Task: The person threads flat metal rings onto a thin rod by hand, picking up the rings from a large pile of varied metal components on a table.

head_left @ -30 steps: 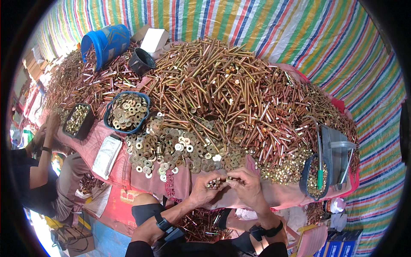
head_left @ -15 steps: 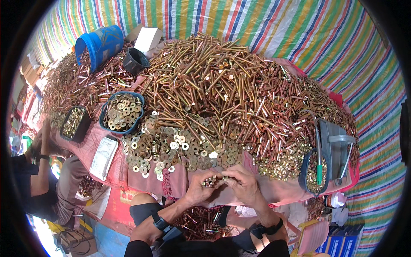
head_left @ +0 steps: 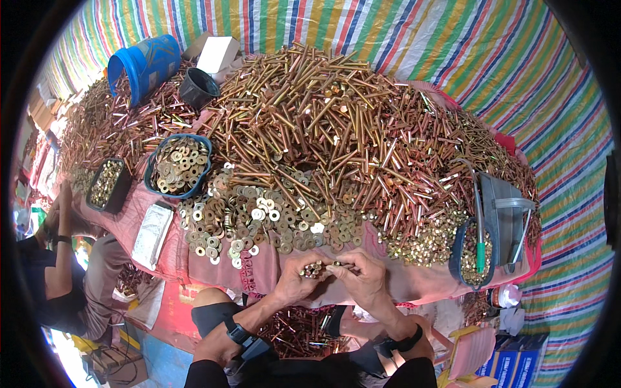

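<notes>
My left hand (head_left: 296, 279) is closed around a small bunch of brass-coloured bolts (head_left: 311, 269), their ends showing between thumb and fingers. Close beside it, my right hand (head_left: 363, 278) pinches a small metal piece at the bunch; its fingers cover most of it, so its kind is unclear. Both hands are over the near edge of the cloth-covered table (head_left: 414, 284). Just beyond them lies a spread of flat washers (head_left: 291, 226), backed by a large heap of long coppery bolts (head_left: 323, 129).
Loose nuts (head_left: 420, 246) lie at right beside a blue tub (head_left: 460, 258) with a green-handled tool (head_left: 480, 255). A washer-filled tub (head_left: 178, 165), a dark nut box (head_left: 107, 184) and a blue bucket (head_left: 145, 68) stand left. Another person's arm (head_left: 61, 239) is at far left.
My right fingers have shifted slightly left against the bunch in my left hand. The whole view has moved a little, so the table things appear slightly farther left.
</notes>
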